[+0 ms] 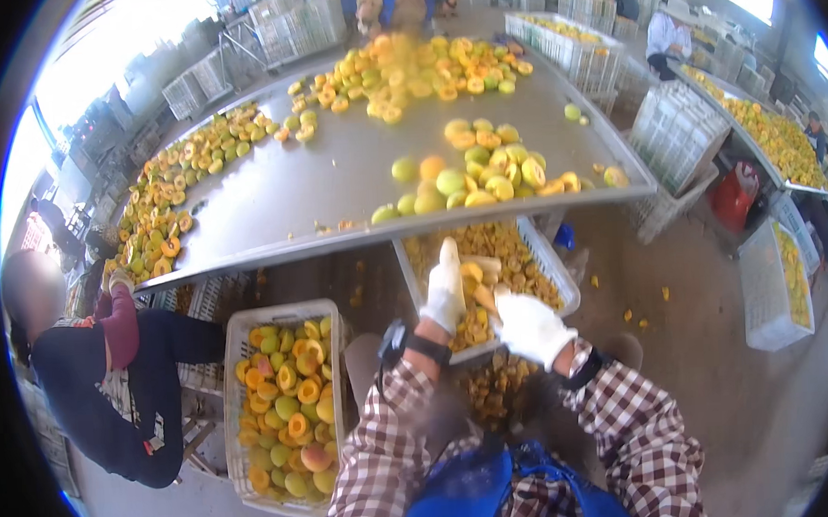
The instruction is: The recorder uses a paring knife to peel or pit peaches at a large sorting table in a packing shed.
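Note:
My left hand, in a white glove, is around a yellow peach half, its thumb pointing up and away from me. My right hand, also gloved, grips a small tan tool against the fruit; the tool's working end is hidden. Both hands are above a white plastic crate holding peach pits and scraps. Beyond them, a pile of whole and halved peaches lies along the near edge of a metal table.
A white crate of peach halves stands at my left. Further left, a person sits at the table beside a long fruit pile. More crates stand right of the table. Pits lie below my hands.

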A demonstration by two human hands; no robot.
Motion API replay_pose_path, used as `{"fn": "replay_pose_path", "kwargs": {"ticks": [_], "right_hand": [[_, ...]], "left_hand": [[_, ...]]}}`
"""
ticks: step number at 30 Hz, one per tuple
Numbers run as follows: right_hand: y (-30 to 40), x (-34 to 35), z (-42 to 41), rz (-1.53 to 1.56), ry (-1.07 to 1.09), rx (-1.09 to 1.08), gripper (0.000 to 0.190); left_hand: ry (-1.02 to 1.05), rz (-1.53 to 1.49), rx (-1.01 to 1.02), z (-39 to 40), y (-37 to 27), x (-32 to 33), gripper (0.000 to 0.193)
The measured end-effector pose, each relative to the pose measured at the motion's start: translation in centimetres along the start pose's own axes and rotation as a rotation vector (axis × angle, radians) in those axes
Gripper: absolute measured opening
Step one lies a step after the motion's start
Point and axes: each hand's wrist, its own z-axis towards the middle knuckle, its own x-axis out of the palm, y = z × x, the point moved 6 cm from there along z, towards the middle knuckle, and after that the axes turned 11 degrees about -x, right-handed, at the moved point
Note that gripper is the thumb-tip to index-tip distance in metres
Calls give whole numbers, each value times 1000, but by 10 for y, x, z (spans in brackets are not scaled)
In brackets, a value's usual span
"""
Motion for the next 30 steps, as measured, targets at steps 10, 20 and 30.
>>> {"fn": "replay_pose_path", "kwargs": {"ticks": [10,20,30], "right_hand": [[-18,1,-22,-51,148,274,28],[-33,-19,-46,288,-89,443,42],[-32,-30,-69,939,-304,595,30]], "left_hand": [[-443,399,-33,-21,-41,4,72],[-8,-255,89,-33,-62,11,30],[-576,-121,525,-182,-138,-219,40]]}}
